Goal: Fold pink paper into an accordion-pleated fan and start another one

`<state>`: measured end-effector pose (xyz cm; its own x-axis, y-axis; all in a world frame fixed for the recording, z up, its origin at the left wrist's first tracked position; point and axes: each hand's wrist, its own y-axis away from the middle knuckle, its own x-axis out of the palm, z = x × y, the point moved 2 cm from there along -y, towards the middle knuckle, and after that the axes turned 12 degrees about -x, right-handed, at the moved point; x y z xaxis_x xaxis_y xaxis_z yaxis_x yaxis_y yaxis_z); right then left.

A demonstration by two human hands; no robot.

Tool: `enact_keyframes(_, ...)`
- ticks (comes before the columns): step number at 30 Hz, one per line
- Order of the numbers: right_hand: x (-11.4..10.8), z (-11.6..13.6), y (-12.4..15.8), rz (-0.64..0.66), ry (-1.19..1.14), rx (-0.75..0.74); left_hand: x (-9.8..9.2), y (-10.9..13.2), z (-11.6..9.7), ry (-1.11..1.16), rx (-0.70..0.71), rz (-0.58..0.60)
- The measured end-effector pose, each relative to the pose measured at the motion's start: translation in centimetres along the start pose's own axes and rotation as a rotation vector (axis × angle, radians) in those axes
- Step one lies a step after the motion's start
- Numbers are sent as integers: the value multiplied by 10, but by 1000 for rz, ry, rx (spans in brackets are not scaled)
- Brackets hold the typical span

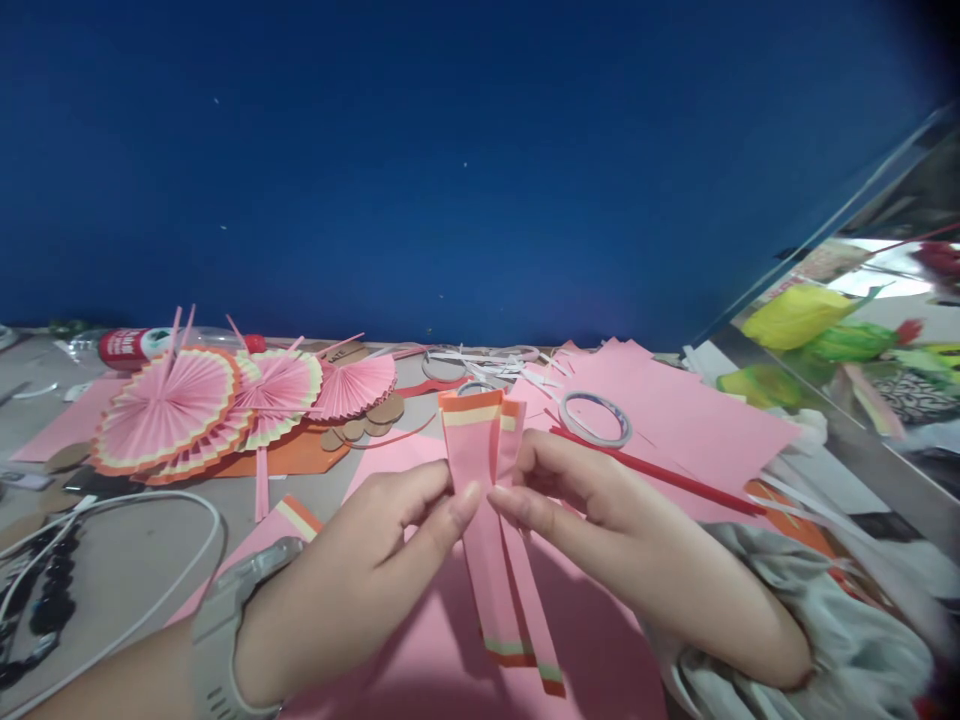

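Between my two hands is a folded strip of pink paper (486, 570) with orange and cream bands at both short ends. It stands up at a tilt above the pink sheets (592, 640) on the table. My left hand (401, 535) pinches its left side, thumb in front and fingers behind. On the right side my right hand (581, 485) pinches a narrow folded flap of the same paper between thumb and fingers. The fingertips behind the paper are partly hidden.
Pleated pink paper fans (169, 410) lie at the left, near a plastic bottle (131, 347) and cardboard discs (386, 408). A tape roll (596, 420) and a red strip (675, 478) rest on pink paper at right. A white cable (214, 515) loops at left. A blue partition (465, 200) stands behind.
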<state>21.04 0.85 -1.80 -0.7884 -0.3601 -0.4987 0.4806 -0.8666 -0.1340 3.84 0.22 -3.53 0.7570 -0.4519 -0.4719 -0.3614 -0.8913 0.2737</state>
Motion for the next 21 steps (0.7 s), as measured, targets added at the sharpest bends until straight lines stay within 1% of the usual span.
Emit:
enact_keyframes(5, 1, -2, 1, 46, -92, -19, 0, 0, 4, -31, 9, 7)
enact_keyframes(9, 1, -1, 1, 62, -222, -77, 0, 0, 4, 98, 48, 58)
enact_keyframes(12, 2, 0, 2, 46, -244, -93, 0, 1, 3, 190, 57, 112)
enact_keyframes(15, 3, 1, 5, 28, -225, -67, 2, 1, 3, 219, 15, 104)
enact_keyframes(17, 4, 1, 6, 37, -210, -42, 4, 2, 3, 265, -25, 127)
enact_keyframes(19, 7, 1, 7, 100, -246, -24, 7, 3, 3, 325, -61, 178)
enact_keyframes(21, 10, 1, 7, 158, -277, -11, 8, 3, 2, 351, -85, 198)
